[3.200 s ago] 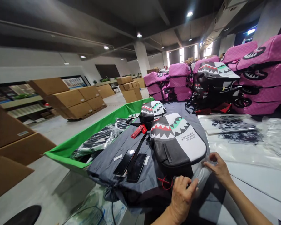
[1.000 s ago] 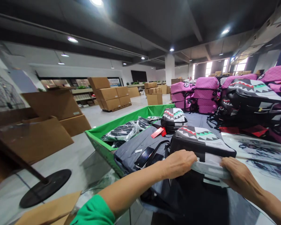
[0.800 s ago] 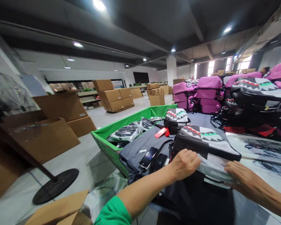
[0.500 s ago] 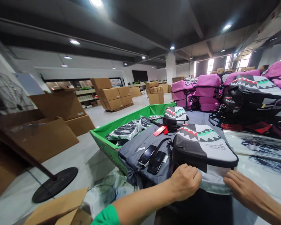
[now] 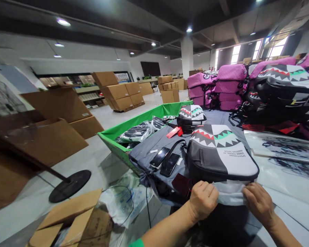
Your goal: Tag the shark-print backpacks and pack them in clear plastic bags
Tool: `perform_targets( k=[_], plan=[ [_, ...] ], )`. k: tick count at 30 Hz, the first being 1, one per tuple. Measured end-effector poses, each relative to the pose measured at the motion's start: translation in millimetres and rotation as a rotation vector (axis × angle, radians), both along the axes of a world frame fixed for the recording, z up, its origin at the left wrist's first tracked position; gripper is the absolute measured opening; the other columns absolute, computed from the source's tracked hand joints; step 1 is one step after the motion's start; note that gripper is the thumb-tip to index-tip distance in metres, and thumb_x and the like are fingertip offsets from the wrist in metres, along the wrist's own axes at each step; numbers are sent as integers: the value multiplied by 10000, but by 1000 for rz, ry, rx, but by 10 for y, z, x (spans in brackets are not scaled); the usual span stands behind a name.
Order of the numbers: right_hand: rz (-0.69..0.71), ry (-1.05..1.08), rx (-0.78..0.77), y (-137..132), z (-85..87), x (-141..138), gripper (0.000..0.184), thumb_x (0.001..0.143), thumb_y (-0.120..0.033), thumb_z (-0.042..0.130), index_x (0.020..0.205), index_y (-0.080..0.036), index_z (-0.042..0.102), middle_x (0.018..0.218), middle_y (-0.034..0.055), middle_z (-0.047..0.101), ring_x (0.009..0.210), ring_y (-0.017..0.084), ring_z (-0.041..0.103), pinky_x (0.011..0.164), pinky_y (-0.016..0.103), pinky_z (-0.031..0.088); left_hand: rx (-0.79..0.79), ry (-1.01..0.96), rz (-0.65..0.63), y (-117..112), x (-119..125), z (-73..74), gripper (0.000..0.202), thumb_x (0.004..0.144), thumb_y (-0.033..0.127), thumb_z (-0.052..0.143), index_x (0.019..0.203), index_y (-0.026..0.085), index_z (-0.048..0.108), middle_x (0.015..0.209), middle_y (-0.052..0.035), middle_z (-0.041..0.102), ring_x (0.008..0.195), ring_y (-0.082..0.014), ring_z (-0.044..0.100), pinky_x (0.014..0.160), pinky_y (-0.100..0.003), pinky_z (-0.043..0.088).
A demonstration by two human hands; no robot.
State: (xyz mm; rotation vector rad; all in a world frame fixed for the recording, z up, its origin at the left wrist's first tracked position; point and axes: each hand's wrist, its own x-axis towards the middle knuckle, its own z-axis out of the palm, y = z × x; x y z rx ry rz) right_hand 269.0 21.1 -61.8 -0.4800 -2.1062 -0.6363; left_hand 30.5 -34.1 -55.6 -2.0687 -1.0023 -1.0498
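Observation:
A black, grey and white backpack point(image 5: 221, 151) with a shark-teeth print lies on the grey cloth-covered table edge in front of me. At its near end a translucent plastic bag point(image 5: 231, 195) is stretched between my hands. My left hand point(image 5: 204, 200) is closed around the bag's left side, and my right hand point(image 5: 259, 202) grips its right side. Both sets of knuckles are close to the backpack's lower edge. A dark red tag point(image 5: 181, 184) hangs to the left of my left hand. Whether the bag reaches under the backpack is hidden.
Two phones point(image 5: 159, 157) lie left of the backpack, with a smaller shark-print bag point(image 5: 191, 115) behind. A green-lined bin point(image 5: 141, 118) holds plastic-wrapped goods. Pink backpacks point(image 5: 231, 77) are stacked at the back right. Clear plastic bags point(image 5: 285, 164) lie right; an open carton point(image 5: 79, 216) stands lower left.
My view has tilted downward, so the surroundings sit higher. Both hands still grip the plastic bag. The dark red tag beside the backpack shows more now.

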Motion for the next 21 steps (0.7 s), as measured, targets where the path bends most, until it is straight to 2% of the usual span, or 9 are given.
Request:
perform_targets(
  k=[2,6,7,9,11,13,16,19,21],
  plan=[
    [-45,39,8,37,-86,-25,206,934,-27,449,961,-210,540,768,34,571,732,195,561,695,337,506,-49,12,-2,-45,3,-156,301,967,228,439,677,193,510,619,-14,494,578,-154,468,555,-313,354],
    [-27,16,-70,-1,-280,22,163,953,-80,452,1009,-201,546,809,49,622,755,200,613,716,338,542,-143,1,-101,-125,-74,-460,444,1018,521,423,852,145,590,702,-45,592,666,-181,575,628,-323,489],
    [5,-13,-116,-26,-293,66,153,960,-117,457,1048,-195,554,846,61,645,785,207,635,736,344,552,-152,-22,-149,-142,-104,-507,487,1031,542,370,925,125,597,727,-57,615,696,-188,598,664,-329,519],
    [69,-87,-267,-65,-254,168,221,970,-195,468,1175,-182,551,950,90,682,865,224,670,775,348,568,-174,-96,-210,-173,-155,-545,458,1064,465,306,1072,94,575,799,-79,663,772,-193,639,746,-328,556],
    [97,-161,-437,-66,-147,237,337,987,-235,470,1319,-190,505,983,87,698,860,215,687,742,315,570,-243,-164,-186,-192,-181,-507,344,1073,335,322,1202,87,522,877,-92,695,837,-188,664,789,-314,565],
    [85,-253,-529,-24,-27,241,368,1005,-231,456,1372,-237,480,888,38,698,739,185,682,624,270,537,-372,-141,-107,-192,-185,-408,289,1055,258,380,1280,107,481,898,-83,707,821,-185,672,765,-317,560],
    [32,-378,-547,69,97,153,230,961,-151,457,1121,-265,578,724,-19,660,594,170,641,507,257,441,-643,29,-28,-157,-179,-198,289,1014,267,516,1286,173,488,913,-43,721,793,-183,680,706,-314,523],
    [10,-429,-557,120,152,81,186,865,-73,463,819,-249,498,639,-38,624,529,159,596,471,265,365,-870,167,9,-103,-171,5,267,974,310,624,1199,204,527,951,-5,739,860,-174,696,742,-305,485],
    [34,-416,-490,115,172,85,203,858,-59,454,779,-245,474,618,-41,597,503,151,558,475,270,355,-964,218,40,-71,-161,109,231,967,349,644,1115,197,552,955,1,746,877,-171,702,763,-303,465]
  ],
)
